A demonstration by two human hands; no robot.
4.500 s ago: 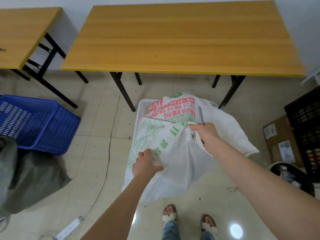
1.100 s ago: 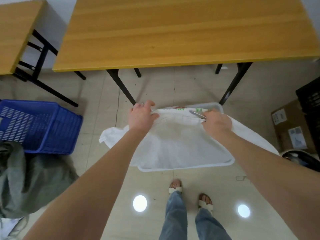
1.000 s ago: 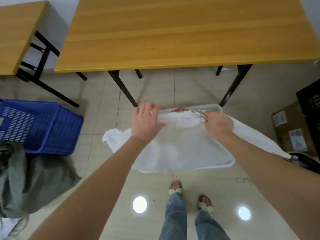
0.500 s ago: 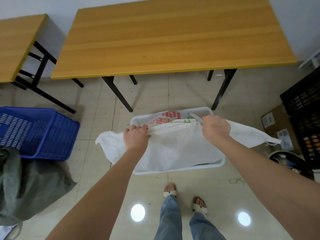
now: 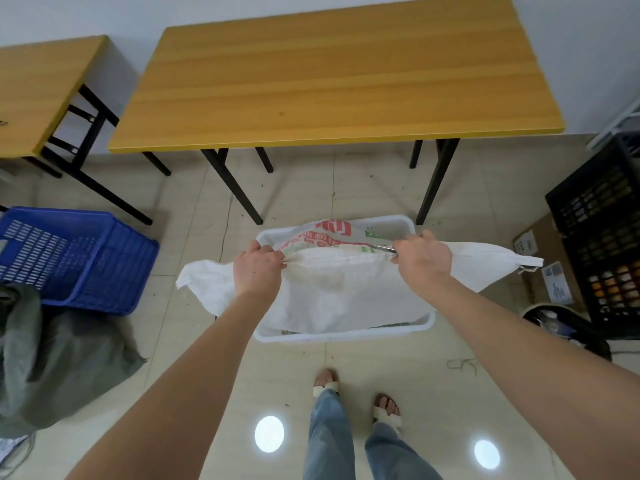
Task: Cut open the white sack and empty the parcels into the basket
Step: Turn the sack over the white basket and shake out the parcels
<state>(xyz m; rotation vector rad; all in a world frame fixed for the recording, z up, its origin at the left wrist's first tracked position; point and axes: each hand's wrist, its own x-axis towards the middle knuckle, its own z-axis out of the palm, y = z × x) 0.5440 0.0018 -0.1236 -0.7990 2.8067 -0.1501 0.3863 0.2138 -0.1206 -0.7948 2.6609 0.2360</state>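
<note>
The white sack (image 5: 332,289), printed in red and green, hangs upside down over the white basket (image 5: 346,336) on the floor. My left hand (image 5: 258,268) grips the sack's upper seam on the left. My right hand (image 5: 420,258) grips the same seam on the right and also holds metal scissors (image 5: 382,247), whose blades stick out to the left. The sack's two corners droop outward past both hands. The sack covers the inside of the basket, so no parcels are visible.
A yellow table (image 5: 329,74) on black legs stands just beyond the basket. A blue crate (image 5: 72,258) and a grey-green bag (image 5: 45,358) lie at left. A black crate (image 5: 602,244), cardboard box (image 5: 540,258) and dark bin (image 5: 568,327) sit at right. My feet (image 5: 356,400) stand behind the basket.
Earlier the sack stood in the basket with one hand low on it. Both hands now hold its seam raised and stretched wider apart; the view has tilted up.
</note>
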